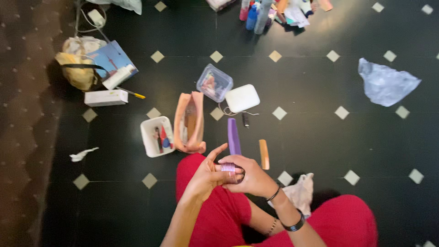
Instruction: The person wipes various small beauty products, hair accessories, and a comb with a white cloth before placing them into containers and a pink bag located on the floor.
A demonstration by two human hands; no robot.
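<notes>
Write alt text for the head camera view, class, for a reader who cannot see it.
Both hands, left and right, grip the base of an upright purple comb above red-clad knees. On the dark tiled floor lie a tan comb, a pink pouch and a white tray.

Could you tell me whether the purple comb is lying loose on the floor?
No, the right hand grips the purple comb at its lower end.

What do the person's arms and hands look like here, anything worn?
Both forearms are bare, no sleeves or gloves. The right hand has a thin dark bangle at the wrist and a wider black band further up. The left hand is bare; a beaded bracelet shows lower down.
</notes>
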